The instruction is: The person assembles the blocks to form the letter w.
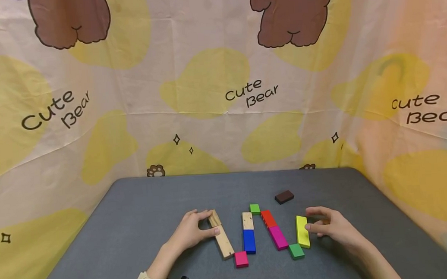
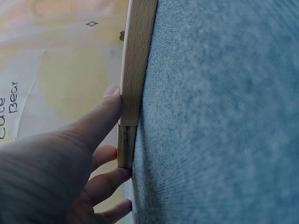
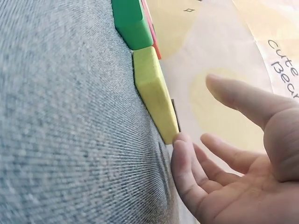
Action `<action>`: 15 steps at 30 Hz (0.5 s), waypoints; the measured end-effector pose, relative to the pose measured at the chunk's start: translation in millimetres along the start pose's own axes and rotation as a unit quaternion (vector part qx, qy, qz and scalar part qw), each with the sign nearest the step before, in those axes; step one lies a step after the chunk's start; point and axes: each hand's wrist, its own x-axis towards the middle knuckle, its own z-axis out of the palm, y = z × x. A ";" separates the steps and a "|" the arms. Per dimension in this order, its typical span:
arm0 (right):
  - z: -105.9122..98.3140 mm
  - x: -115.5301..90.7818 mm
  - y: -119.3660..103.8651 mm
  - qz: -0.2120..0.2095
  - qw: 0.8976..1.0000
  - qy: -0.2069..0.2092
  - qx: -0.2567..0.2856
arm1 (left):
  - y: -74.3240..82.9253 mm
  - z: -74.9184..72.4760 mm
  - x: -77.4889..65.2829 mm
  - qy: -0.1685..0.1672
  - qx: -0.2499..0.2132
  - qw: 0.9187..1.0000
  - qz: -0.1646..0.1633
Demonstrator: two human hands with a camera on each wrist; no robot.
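Observation:
My left hand (image 1: pixel 193 232) is at the far left of a zigzag of small blocks. It pinches a short plain wooden block (image 1: pixel 214 218), fingertips at its far end and the thumb by the joint with a longer wooden block (image 1: pixel 224 243). In the left wrist view, the thumb lies along the longer wooden block (image 2: pixel 138 65). On the right, my right hand (image 1: pixel 332 225) stands beside a yellow block (image 1: pixel 302 231), fingers relaxed and apart. In the right wrist view, one fingertip is right at the end of the yellow block (image 3: pixel 156 98), while the thumb is away from it.
Between the hands lie a pink block (image 1: pixel 241 259), a blue block (image 1: pixel 249 241), a wooden block (image 1: pixel 247 220), green blocks (image 1: pixel 254 209), a red block (image 1: pixel 268 218) and a magenta block (image 1: pixel 278 237). Farther back sits a dark brown block (image 1: pixel 284 196). A patterned curtain (image 1: pixel 204 93) hangs behind the grey table (image 1: pixel 153 196).

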 end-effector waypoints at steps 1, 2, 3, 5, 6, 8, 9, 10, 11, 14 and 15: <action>0.1 -0.2 -0.4 0.001 1.000 0.009 0.003 | -0.1 0.1 -0.1 0.000 0.000 1.000 0.000; 0.1 -0.4 -0.6 0.000 1.000 0.016 0.006 | 0.1 0.0 -0.4 0.000 -0.001 1.000 0.000; 0.1 -0.6 -1.1 -0.001 1.000 0.022 0.009 | 0.1 -0.1 -0.6 0.000 -0.001 1.000 0.001; 0.6 -0.9 -2.0 -0.007 0.999 0.032 0.013 | 0.4 -0.4 -1.0 0.000 -0.002 1.000 -0.001; 1.2 -1.1 -3.0 -0.009 0.999 0.041 0.014 | 0.5 -0.7 -1.2 -0.001 -0.001 1.000 0.000; 2.6 -1.8 -5.2 -0.018 0.998 0.059 0.008 | 0.6 -1.0 -1.4 -0.001 -0.001 1.000 -0.002; 3.5 -2.1 -6.8 -0.023 0.997 0.069 0.005 | 1.0 -1.4 -1.5 -0.001 -0.001 1.000 -0.002; 4.4 -2.3 -8.4 -0.029 0.996 0.078 0.002 | 1.4 -1.8 -1.6 -0.002 -0.002 1.000 -0.004; 5.4 -2.4 -10.0 -0.035 0.995 0.089 -0.002 | 1.8 -2.2 -1.6 -0.001 -0.002 1.000 -0.004; 8.2 -1.3 -14.7 -0.045 0.993 0.111 -0.005 | 2.1 -2.2 -1.2 -0.002 -0.003 1.000 -0.004; 9.2 -0.3 -15.9 -0.047 0.992 0.116 -0.007 | 2.2 -2.0 -1.0 -0.003 -0.003 1.000 -0.005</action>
